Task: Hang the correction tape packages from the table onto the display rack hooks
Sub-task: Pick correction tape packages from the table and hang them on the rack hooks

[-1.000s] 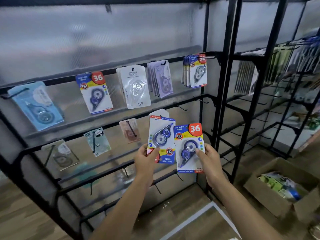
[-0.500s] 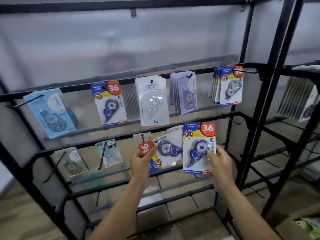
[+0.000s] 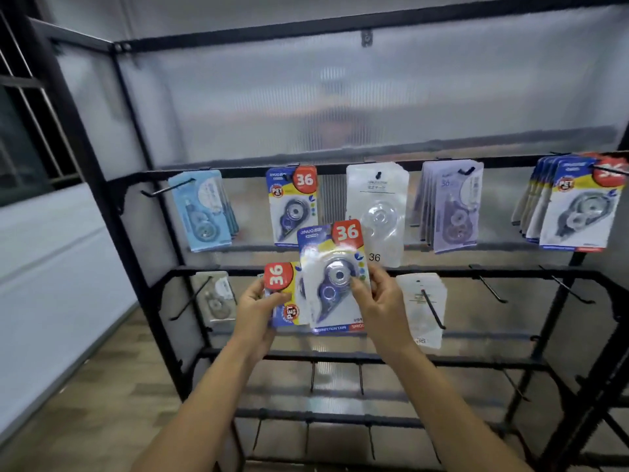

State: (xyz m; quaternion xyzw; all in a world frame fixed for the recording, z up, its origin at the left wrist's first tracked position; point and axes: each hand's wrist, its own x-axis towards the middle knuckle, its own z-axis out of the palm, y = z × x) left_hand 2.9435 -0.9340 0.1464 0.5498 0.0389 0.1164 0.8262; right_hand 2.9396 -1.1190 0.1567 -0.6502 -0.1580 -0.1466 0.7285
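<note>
Behind the black display rack [image 3: 136, 233], frosted panels are seen. Below its top rail, one upright package [image 3: 332, 277] is gripped by the right hand [image 3: 381, 301], a sideways package [image 3: 282, 294] by the left hand [image 3: 255, 308]; bare hooks [image 3: 490, 284] are left free rightward.

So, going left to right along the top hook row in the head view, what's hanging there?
Light blue packages → blue-yellow "36" package → clear white packages → lilac packages → blue "36" stack at the far right.

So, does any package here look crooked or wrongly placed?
Yes. The package in the left hand is turned sideways, its red 36 lying on its side, while the one the right hand holds stands upright. The hung packages look orderly.
</note>
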